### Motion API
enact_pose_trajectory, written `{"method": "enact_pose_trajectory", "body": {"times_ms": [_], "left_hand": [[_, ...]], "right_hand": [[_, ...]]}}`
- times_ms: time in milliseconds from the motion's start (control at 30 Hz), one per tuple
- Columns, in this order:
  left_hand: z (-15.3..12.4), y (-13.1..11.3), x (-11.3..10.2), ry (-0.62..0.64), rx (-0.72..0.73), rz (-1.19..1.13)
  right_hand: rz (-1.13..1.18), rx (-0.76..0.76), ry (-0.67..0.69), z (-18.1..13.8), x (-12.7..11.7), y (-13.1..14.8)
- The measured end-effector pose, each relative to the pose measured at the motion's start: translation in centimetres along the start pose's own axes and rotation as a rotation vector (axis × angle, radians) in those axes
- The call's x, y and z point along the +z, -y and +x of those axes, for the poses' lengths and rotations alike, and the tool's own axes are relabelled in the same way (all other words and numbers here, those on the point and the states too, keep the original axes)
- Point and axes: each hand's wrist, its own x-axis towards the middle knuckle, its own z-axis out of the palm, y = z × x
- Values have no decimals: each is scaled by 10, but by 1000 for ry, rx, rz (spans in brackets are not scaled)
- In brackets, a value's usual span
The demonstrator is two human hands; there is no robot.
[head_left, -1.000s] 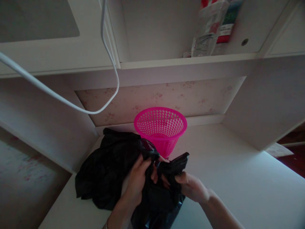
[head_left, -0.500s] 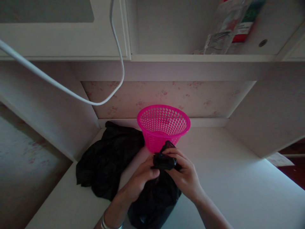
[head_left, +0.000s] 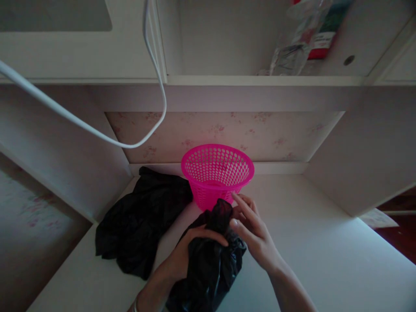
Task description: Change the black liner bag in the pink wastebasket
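A black plastic bag [head_left: 211,268], bulging below and gathered at its top, stands in front of me at the bottom of the view. My left hand [head_left: 191,242] grips it just below the gathered neck, thumb across the front; its other fingers are largely hidden. Beside the neck, on the right, is my right hand [head_left: 251,225], fingers apart and extended, with thumb and fingertips close to the bag; whether they touch it I cannot tell. Right behind the bag sits a pink perforated plastic basket [head_left: 208,197]. A second black plastic bag [head_left: 143,225] lies crumpled to the left.
All of this rests on a white desktop [head_left: 312,242] between side panels. Overhead is a white cabinet shelf [head_left: 266,80] with clear plastic packaging [head_left: 289,54] on it. A white cable [head_left: 130,145] loops down at the upper left.
My right hand has released the bag's top, its fingers opening out. My left hand has shifted to hold around the neck, and the gathered top now stands up. The view has shifted slightly.
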Motion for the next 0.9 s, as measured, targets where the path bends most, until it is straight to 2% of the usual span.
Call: {"method": "enact_pose_trajectory", "body": {"times_ms": [33, 67, 167, 233, 367, 433, 500, 600, 667, 767, 833, 900], "left_hand": [[0, -4, 3, 18, 7, 3], [1, -7, 6, 47, 10, 23], [0, -7, 9, 150, -14, 164], [-1, -5, 8, 206, -59, 315], [-4, -2, 0, 353, -79, 505], [-3, 0, -7, 425, -60, 465], [-1, 5, -13, 460, -28, 357], [1, 13, -18, 444, -1, 192], [-1, 14, -18, 411, -47, 140], [-5, 10, -13, 265, -165, 61], [-7, 8, -11, 139, -211, -3], [-7, 9, -10, 103, -221, -2]], "right_hand": [[40, 61, -31, 1, -1, -6], [86, 114, 3, 2, -1, -10], [112, 194, 250, 7, 2, -10], [17, 166, 301, 11, 5, -4], [-99, 20, 217, 18, 9, 8], [-111, -43, 166, 18, 8, 10], [-85, -19, 102, 18, 8, 12], [73, 150, -9, 16, 9, 14], [233, 240, -90, 15, 11, 17], [490, 319, -177, 13, 14, 24], [626, 335, -176, 10, 14, 30], [693, 319, -131, 6, 14, 34]]}}
